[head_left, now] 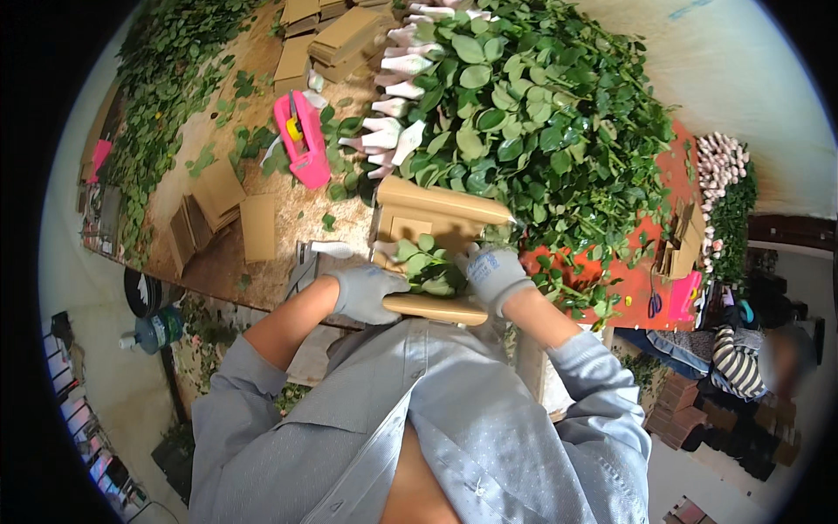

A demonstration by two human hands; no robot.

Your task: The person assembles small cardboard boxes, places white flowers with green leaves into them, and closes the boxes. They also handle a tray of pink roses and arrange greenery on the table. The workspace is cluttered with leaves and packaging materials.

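Note:
In front of my body lies a brown cardboard sheet [445, 199], with its near edge folded up toward my shirt. Leafy rose stems [428, 266] rest on it between my hands. My left hand [368, 293], in a grey glove, is closed at the near cardboard flap [436, 307]; its fingertips are partly hidden. My gloved right hand [496, 275] bends its fingers against the leaves and the sheet's right side; what they grip is hidden. A rose head in a white sleeve [332, 249] pokes out beyond my left hand.
A large pile of leafy roses [541, 113] with white-sleeved heads fills the table's far right. A pink tape dispenser [303, 144] stands left of it. Folded cardboard pieces [214, 205] lie at left, more cardboard [340, 39] farther back. Scissors [655, 304] lie right; a person [742, 362] is beyond.

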